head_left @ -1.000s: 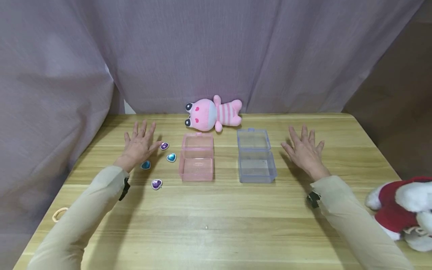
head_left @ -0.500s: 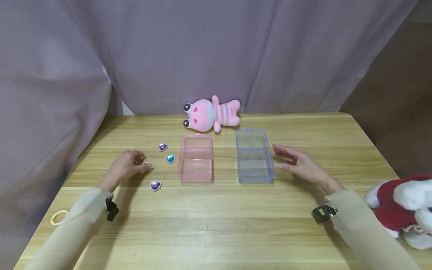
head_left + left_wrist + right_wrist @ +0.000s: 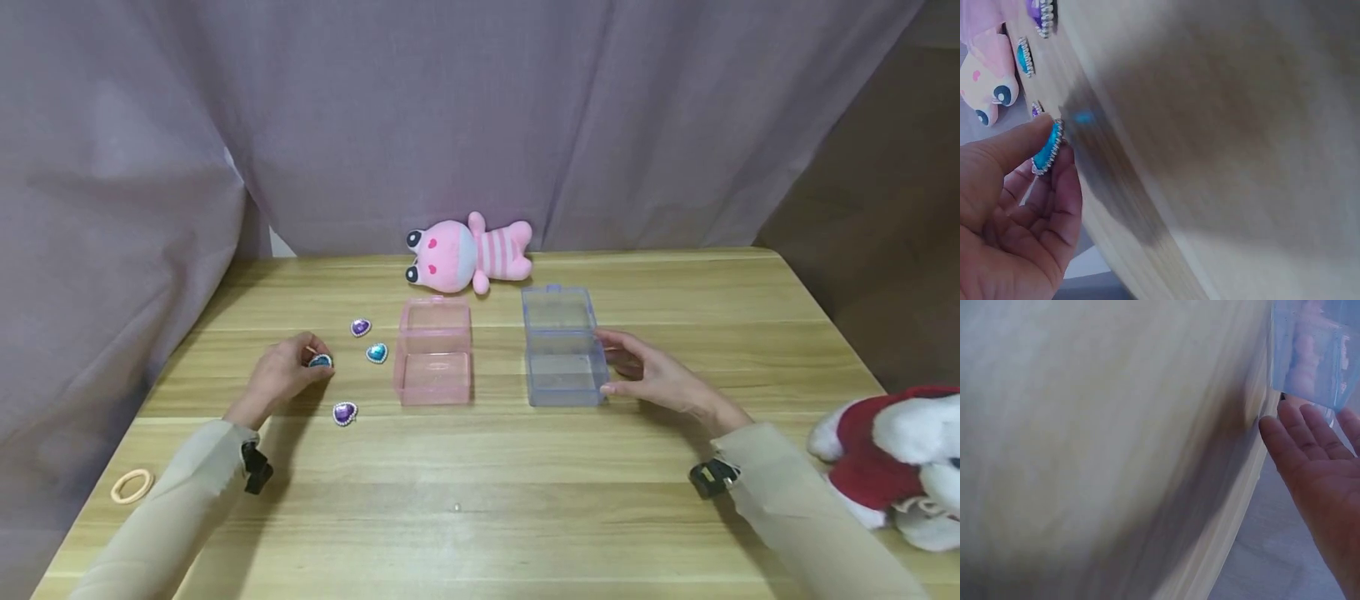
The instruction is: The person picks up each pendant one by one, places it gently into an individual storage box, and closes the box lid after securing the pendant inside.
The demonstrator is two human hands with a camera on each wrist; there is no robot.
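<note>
My left hand (image 3: 279,372) pinches a blue heart-shaped gem (image 3: 1047,150) between thumb and fingers, just over the wooden table. The gem has a beaded silver rim and stands tilted on edge in the left wrist view. To its right lie another blue heart gem (image 3: 377,353), a purple heart gem (image 3: 361,327) farther back and a second purple one (image 3: 345,413) nearer. At the right side of a clear blue box (image 3: 566,400), my right hand (image 3: 663,379) has its fingertips right at the wall. In the right wrist view those fingers look nearly straight.
A clear pink box (image 3: 433,397), lid raised, stands between the gems and the blue box, whose lid is raised too. Behind them lies a pink striped plush toy (image 3: 465,254). A beige ring (image 3: 132,486) lies at left, a white-and-red plush (image 3: 885,467) at right.
From spread above the table, my left hand has come down and taken hold of the left blue gem. My right hand has moved left and down to the blue box.
</note>
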